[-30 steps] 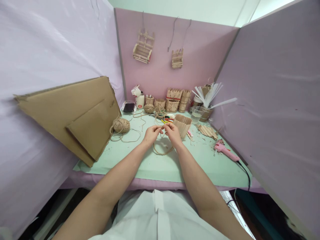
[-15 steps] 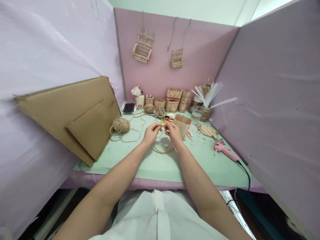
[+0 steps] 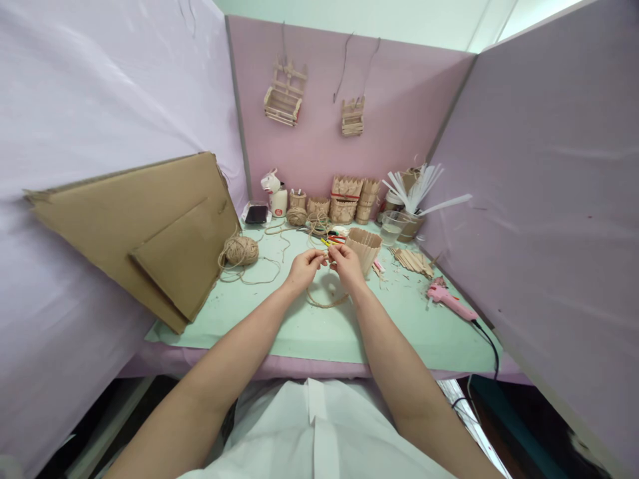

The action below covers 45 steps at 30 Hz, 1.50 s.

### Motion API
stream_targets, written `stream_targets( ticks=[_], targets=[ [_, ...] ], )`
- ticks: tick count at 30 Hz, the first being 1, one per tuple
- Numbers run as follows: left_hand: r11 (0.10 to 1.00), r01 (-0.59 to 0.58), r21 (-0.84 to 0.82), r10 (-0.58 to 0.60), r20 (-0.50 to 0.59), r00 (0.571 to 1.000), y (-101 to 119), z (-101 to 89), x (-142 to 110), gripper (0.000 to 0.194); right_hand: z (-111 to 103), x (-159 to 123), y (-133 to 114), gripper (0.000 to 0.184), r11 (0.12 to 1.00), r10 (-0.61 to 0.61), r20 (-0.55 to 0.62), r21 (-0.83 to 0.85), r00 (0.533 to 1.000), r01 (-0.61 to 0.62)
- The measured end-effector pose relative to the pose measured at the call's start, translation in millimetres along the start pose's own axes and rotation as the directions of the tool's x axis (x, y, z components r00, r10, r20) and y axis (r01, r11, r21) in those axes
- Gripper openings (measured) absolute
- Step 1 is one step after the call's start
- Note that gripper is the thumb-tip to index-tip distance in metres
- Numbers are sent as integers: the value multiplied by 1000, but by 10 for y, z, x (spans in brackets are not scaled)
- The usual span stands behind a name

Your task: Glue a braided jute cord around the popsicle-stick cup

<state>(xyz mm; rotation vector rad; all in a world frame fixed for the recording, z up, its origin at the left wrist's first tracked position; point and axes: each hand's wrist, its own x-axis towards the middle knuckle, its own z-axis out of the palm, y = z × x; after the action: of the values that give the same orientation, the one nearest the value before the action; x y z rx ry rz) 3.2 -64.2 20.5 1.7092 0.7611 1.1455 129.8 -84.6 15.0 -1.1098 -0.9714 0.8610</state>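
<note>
My left hand (image 3: 305, 267) and my right hand (image 3: 345, 265) meet over the middle of the table, fingertips pinched close together. Between them they grip a length of jute twine (image 3: 325, 305), which hangs in a loop below my hands to the tabletop. The exact spot where the fingers hold it is partly hidden. Just behind my right hand stands a wooden-stick basket (image 3: 365, 247) with an open top. Pliers with coloured handles (image 3: 333, 239) lie beyond my fingertips.
Left are a twine ball (image 3: 241, 250) and leaning cardboard (image 3: 164, 233). On the right lie wooden sticks (image 3: 413, 262) and a pink glue gun (image 3: 452, 301) with its cord. A plastic cup (image 3: 392, 228) and several stick containers (image 3: 344, 209) line the back.
My fingertips have shifted slightly against each other at the twine, the left fingers closing in more. The loop stays nearly in place.
</note>
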Motion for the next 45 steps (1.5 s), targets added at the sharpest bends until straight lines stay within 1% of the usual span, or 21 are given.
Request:
stream_targets(
  ticks=[2, 4, 6, 9, 11, 14, 16, 19, 21, 22, 24, 26, 27, 29, 31, 33, 34, 37, 40, 45],
  targets=[
    [999, -13, 46, 15, -42, 999, -6, -14, 1, 15, 18, -23, -24, 31, 998, -13, -11, -61, 1000, 12],
    [993, -19, 119, 30, -93, 995, -4, -29, -3, 17, 37, -50, -54, 33, 986, -64, -17, -156, 998, 60],
    [981, -24, 191, 49, -126, 991, 9, -38, -12, 19, 50, -74, -80, 33, 958, -144, 21, -247, 989, 145],
    [968, -43, 247, 78, -133, 988, 41, -34, -32, 20, 54, -87, -90, 28, 910, -268, 91, -303, 959, 283],
    [965, -41, 259, 80, -141, 987, 59, -26, -44, 19, 49, -80, -76, 23, 884, -330, 98, -317, 939, 344],
    [963, -39, 267, 80, -144, 986, 67, -24, -51, 19, 40, -66, -50, 17, 845, -398, 95, -350, 912, 405],
    [960, -37, 277, 78, -137, 987, 58, -30, -43, 19, 42, -72, -45, 14, 805, -450, 105, -382, 887, 454],
    [964, 2, 267, 38, -142, 989, 30, -38, -13, 20, 58, -103, -61, 14, 726, -535, 136, -430, 834, 536],
    [975, 28, 219, 3, -138, 990, 5, -40, 15, 20, 67, -120, -76, 15, 705, -561, 124, -446, 818, 551],
    [981, 34, 189, -9, -134, 991, -9, -41, 29, 20, 68, -122, -81, 15, 717, -554, 105, -444, 826, 537],
    [991, 35, 126, -20, -116, 993, -38, -48, 52, 20, 60, -110, -79, 14, 786, -481, 69, -409, 874, 464],
    [997, 40, 70, -34, -86, 996, -64, -59, 65, 21, 40, -80, -62, 13, 873, -344, 76, -342, 936, 349],
    [998, 51, 46, -47, -67, 997, -75, -65, 67, 20, 30, -63, -50, 14, 910, -268, 94, -302, 959, 284],
    [997, 79, 8, -78, -39, 996, -91, -70, 64, 21, 14, -35, -26, 18, 959, -152, 124, -220, 981, 177],
    [994, 105, -27, -106, -37, 994, -97, -65, 60, 21, 10, -24, -12, 23, 982, -104, 132, -141, 986, 123],
    [992, 115, -55, -118, -53, 992, -95, -55, 57, 23, 18, -27, -10, 26, 989, -100, 122, -97, 987, 112],
    [991, 116, -63, -120, -61, 991, -92, -50, 56, 23, 23, -30, -12, 27, 988, -103, 112, -101, 988, 115],
    [993, 110, -47, -113, -63, 992, -80, -44, 55, 21, 34, -35, -15, 27, 974, -133, 84, -176, 988, 146],
    [995, 98, -4, -98, -59, 993, -74, -43, 54, 20, 28, -30, -10, 23, 950, -189, 74, -240, 979, 202],
    [988, 75, 132, -64, -86, 994, -95, -47, 52, 21, 18, -34, -8, 17, 918, -245, 76, -303, 967, 257]
  ],
)
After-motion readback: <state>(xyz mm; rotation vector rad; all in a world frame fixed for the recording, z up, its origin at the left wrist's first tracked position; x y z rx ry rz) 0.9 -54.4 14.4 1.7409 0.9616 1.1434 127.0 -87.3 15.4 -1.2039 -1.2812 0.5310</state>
